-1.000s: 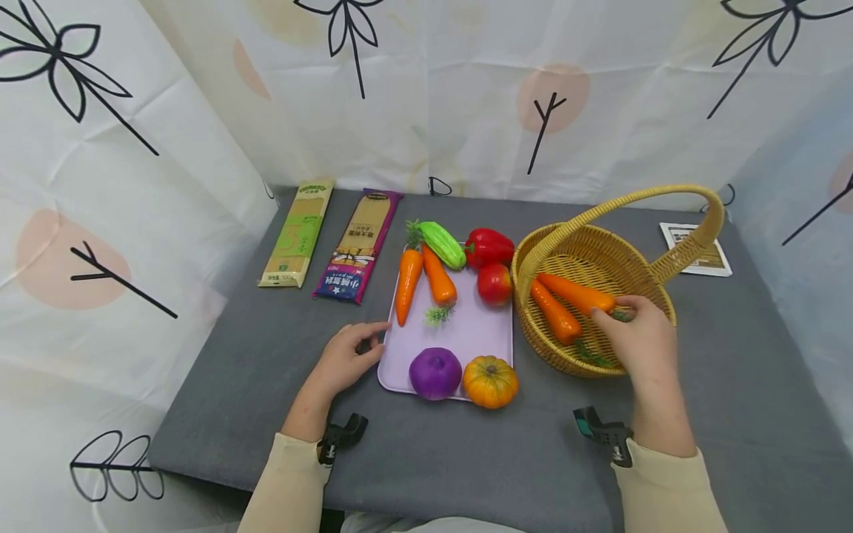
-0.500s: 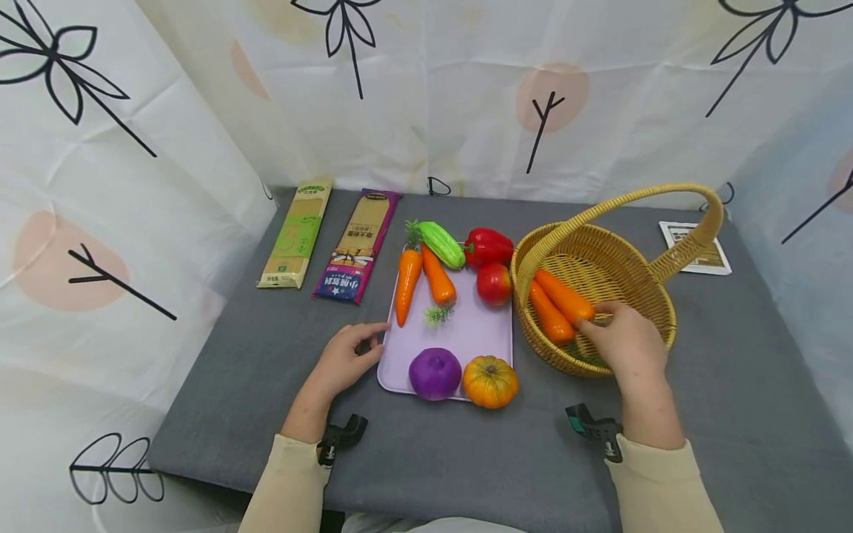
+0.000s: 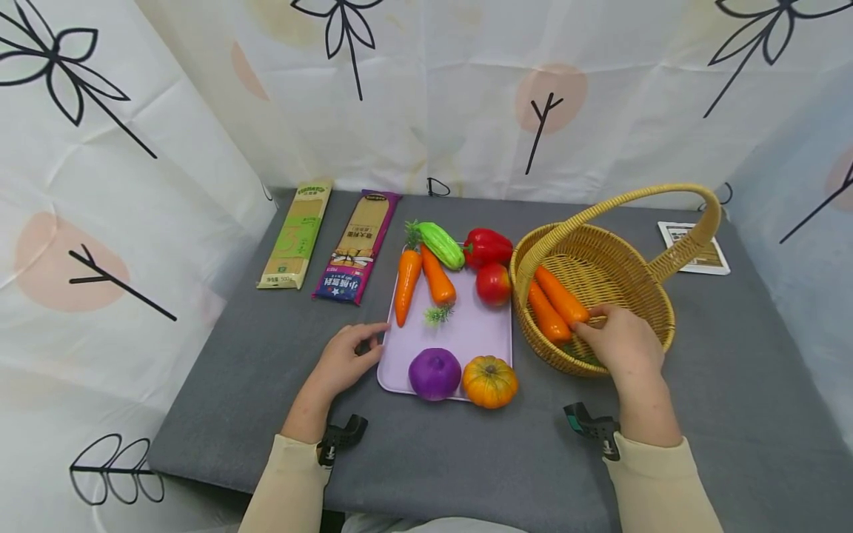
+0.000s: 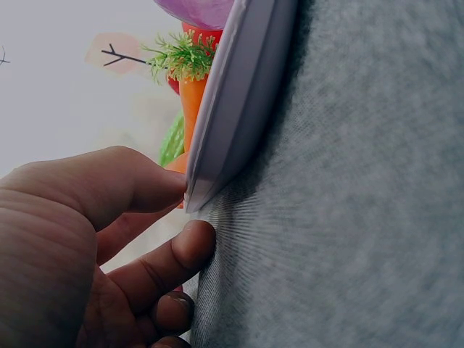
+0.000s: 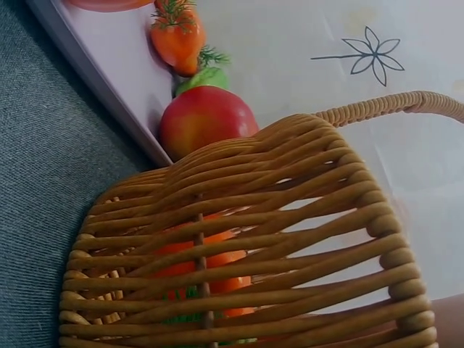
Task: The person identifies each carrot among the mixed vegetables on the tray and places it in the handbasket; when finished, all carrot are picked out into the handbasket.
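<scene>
In the head view, my right hand (image 3: 623, 340) reaches into the yellow wicker basket (image 3: 640, 274). Its thumb and fingers pinch the thick end of an orange carrot (image 3: 558, 291); the hand covers that carrot's leafy top. A second carrot (image 3: 545, 312) lies alongside it on the basket's left side. From the right wrist, the weave (image 5: 239, 250) hides most of both carrots and the fingers. My left hand (image 3: 348, 357) is at the left edge of the lilac tray (image 3: 466, 329), thumb and forefinger touching its rim, other fingers loosely bent in the left wrist view.
On the tray are two carrots (image 3: 408, 285), a green gourd (image 3: 443, 244), a red bell pepper (image 3: 489, 246), a red apple (image 3: 494, 284), a purple onion-like vegetable (image 3: 435, 374) and a small pumpkin (image 3: 490, 381). Noodle packs (image 3: 296, 237) lie left; a white-edged card (image 3: 696, 248) lies behind the basket.
My right hand has shifted left and slightly nearer, bringing the pinched carrot down beside the other one, which also slid slightly. The left hand has stayed at the tray edge.
</scene>
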`<control>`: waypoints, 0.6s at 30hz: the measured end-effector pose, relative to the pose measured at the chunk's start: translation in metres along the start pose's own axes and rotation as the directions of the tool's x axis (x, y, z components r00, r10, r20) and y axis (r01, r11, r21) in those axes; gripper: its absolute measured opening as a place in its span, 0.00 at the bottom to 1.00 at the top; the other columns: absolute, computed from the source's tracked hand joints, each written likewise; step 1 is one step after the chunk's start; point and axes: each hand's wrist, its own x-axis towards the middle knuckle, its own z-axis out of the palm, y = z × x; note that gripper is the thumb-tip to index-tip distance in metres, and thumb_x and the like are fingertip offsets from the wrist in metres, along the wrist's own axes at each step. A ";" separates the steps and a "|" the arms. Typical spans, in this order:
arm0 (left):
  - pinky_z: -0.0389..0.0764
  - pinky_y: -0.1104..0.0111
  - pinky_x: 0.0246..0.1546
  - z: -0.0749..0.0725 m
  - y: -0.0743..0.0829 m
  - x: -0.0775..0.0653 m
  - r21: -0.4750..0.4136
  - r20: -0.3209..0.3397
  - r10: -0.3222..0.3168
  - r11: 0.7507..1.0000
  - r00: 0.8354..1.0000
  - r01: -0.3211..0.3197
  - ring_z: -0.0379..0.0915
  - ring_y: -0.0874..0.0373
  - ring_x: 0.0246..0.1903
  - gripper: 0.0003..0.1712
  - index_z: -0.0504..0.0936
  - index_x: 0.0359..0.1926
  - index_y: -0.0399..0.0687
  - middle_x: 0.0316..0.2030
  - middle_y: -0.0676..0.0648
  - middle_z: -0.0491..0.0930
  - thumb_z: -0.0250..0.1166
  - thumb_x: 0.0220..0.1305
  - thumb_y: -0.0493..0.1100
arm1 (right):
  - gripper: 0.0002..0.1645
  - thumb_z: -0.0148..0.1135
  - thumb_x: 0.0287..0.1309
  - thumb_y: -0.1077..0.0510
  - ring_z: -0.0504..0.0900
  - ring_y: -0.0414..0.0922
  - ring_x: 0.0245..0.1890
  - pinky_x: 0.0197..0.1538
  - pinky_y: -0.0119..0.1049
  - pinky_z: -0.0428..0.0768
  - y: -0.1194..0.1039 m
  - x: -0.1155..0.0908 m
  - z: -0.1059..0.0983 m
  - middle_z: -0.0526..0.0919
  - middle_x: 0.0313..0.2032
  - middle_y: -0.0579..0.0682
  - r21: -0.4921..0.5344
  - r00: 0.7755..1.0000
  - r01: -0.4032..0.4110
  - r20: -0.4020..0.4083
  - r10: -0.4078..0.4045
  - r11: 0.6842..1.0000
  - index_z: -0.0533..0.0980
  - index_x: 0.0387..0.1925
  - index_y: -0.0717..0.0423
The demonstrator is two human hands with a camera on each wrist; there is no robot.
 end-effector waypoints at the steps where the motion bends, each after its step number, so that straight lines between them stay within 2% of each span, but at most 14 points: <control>1: 0.67 0.59 0.39 0.000 0.000 0.000 0.000 0.001 -0.002 1.000 1.000 0.002 0.67 0.55 0.40 0.22 0.84 0.61 0.53 0.33 0.54 0.74 0.68 0.67 0.40 | 0.33 0.63 0.66 0.43 0.81 0.62 0.43 0.36 0.50 0.74 0.000 -0.001 0.000 0.84 0.47 0.64 0.004 1.000 0.003 -0.012 -0.003 1.000 0.76 0.60 0.65; 7: 0.67 0.59 0.39 0.000 -0.001 0.000 0.001 0.000 -0.002 1.000 1.000 0.002 0.67 0.54 0.40 0.22 0.84 0.61 0.53 0.33 0.54 0.75 0.68 0.67 0.41 | 0.33 0.62 0.66 0.43 0.80 0.64 0.45 0.42 0.55 0.74 -0.004 -0.006 -0.005 0.82 0.52 0.67 0.035 0.995 -0.010 -0.095 0.013 0.999 0.76 0.60 0.65; 11: 0.67 0.59 0.39 0.000 -0.001 0.000 0.003 -0.003 -0.002 1.000 1.000 0.002 0.67 0.54 0.40 0.22 0.84 0.61 0.53 0.33 0.54 0.75 0.68 0.67 0.41 | 0.33 0.62 0.67 0.42 0.79 0.63 0.48 0.45 0.57 0.73 -0.010 -0.011 -0.011 0.82 0.54 0.65 0.071 0.987 -0.016 -0.159 0.027 0.997 0.77 0.60 0.64; 16: 0.67 0.59 0.39 0.000 -0.001 0.000 0.002 0.000 -0.012 1.000 1.000 0.012 0.67 0.55 0.40 0.22 0.84 0.61 0.54 0.33 0.54 0.75 0.68 0.67 0.41 | 0.30 0.60 0.69 0.45 0.77 0.63 0.52 0.51 0.58 0.72 -0.020 -0.019 -0.020 0.82 0.53 0.63 0.126 0.966 0.012 -0.258 0.021 0.992 0.77 0.60 0.64; 18: 0.67 0.59 0.39 0.000 0.000 0.000 0.001 0.001 -0.014 1.000 1.000 0.014 0.67 0.54 0.40 0.22 0.84 0.61 0.54 0.33 0.54 0.75 0.68 0.67 0.41 | 0.29 0.60 0.69 0.46 0.77 0.62 0.50 0.51 0.57 0.71 -0.025 -0.023 -0.024 0.82 0.52 0.62 0.147 0.955 0.023 -0.297 0.022 0.989 0.78 0.60 0.63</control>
